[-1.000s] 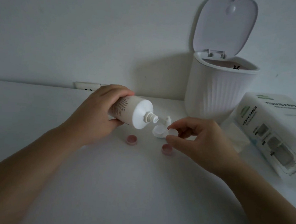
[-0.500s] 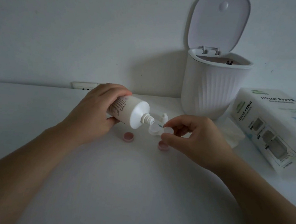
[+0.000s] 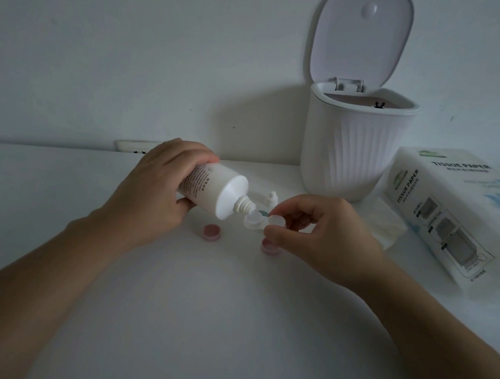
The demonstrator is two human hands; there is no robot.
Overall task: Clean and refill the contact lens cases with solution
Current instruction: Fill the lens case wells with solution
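Dim room, white table (image 3: 228,326) against a bare wall; open-lidded bin (image 3: 354,151) and tissue pack (image 3: 455,217) at the back right. Since a second ago we have tipped the solution bottle (image 3: 211,190) a little further, and its nozzle has closed in on the near well of the white lens case (image 3: 254,220); it now sits just over the rim. We judge filling is starting; no stream is visible in this light. Our left hand (image 3: 152,197) wraps around the bottle body. Our right hand (image 3: 324,237) pinches the far end of the case between thumb and fingertips, lifted off the table. Two pink caps lie below: one (image 3: 211,232) under the bottle, one (image 3: 269,247) partly hidden under the right thumb.
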